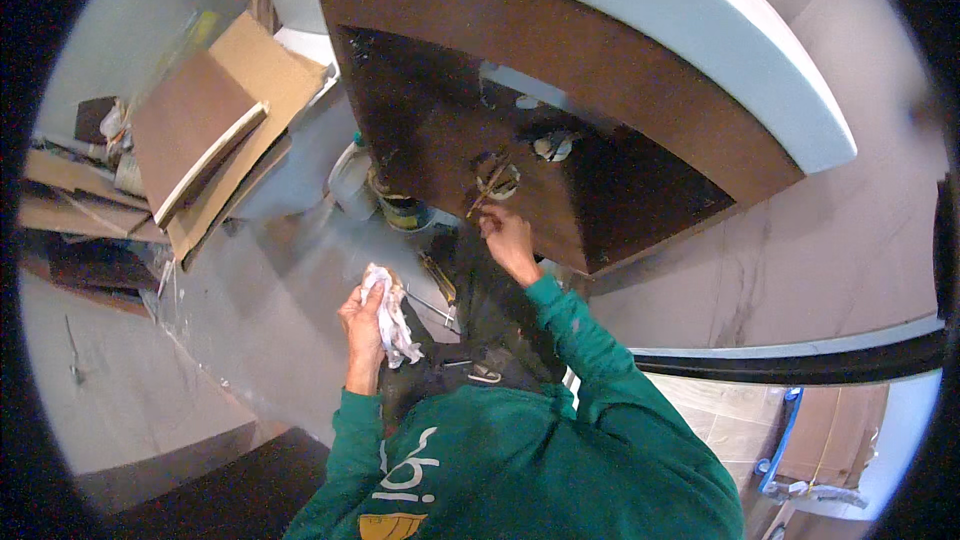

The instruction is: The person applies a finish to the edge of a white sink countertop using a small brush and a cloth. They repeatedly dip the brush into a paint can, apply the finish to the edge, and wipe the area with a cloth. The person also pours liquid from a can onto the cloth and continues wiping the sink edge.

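Observation:
My left hand [362, 328] is closed around a crumpled white cloth or paper rag [390, 318], held in front of my body. Farther ahead, my right hand [510, 240] pinches the near end of a thin brownish stick-like tool [486, 192]; whether it is a brush cannot be made out. Its far end lies over a small round pale-rimmed opening or dish [507, 183] on a dark brown surface [430, 155]. Just beyond it to the right is a second small whitish item [553, 146], too blurred to name.
A curved pale-blue and brown panel [600, 40] arches over the brown surface. By its left side stand a tub [405, 215] and a whitish bottle [350, 178]. Cardboard sheets [200, 120] are stacked at the left. A yellow-and-black hand tool [438, 277] lies near my legs.

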Tool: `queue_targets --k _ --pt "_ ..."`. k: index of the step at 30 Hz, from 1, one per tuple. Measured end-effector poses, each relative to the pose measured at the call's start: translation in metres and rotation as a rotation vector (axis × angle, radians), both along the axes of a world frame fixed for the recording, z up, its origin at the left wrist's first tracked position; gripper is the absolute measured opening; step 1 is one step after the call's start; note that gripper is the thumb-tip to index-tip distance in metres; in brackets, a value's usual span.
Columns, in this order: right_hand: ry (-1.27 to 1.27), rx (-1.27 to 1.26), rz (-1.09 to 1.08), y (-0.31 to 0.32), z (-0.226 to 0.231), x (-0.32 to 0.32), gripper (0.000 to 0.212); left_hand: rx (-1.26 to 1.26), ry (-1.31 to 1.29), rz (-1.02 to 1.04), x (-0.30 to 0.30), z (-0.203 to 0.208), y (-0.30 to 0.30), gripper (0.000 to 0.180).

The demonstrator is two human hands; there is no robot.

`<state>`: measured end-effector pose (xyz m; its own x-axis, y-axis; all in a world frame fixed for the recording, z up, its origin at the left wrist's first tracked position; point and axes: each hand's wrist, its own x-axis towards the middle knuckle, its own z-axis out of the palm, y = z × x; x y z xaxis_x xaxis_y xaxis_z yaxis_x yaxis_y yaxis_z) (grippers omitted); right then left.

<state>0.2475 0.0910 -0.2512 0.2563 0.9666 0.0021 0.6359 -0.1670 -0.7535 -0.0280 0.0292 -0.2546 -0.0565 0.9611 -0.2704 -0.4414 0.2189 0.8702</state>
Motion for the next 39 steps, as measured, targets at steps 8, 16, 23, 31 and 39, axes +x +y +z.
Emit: queue_targets --k 8,16,23,31,39 --pt "0.628 -0.036 0.187 -0.09 0.07 -0.042 0.051 0.001 0.107 -0.27 0.066 0.05 0.009 0.043" --pt "0.822 0.301 -0.038 -0.12 0.115 -0.003 0.051 0.4 0.361 -0.347 0.129 0.129 -0.004 0.036" --pt "1.286 0.524 -0.4 -0.152 0.129 0.03 0.022 0.496 0.169 -0.687 0.17 0.159 -0.024 0.056" --pt "0.823 0.695 -0.431 -0.218 0.182 0.078 0.029 0.689 0.484 -0.861 0.177 0.229 -0.025 0.041" --pt "0.62 0.532 0.013 -0.234 0.207 0.09 0.059 0.876 0.562 -1.098 0.212 0.298 -0.017 0.041"
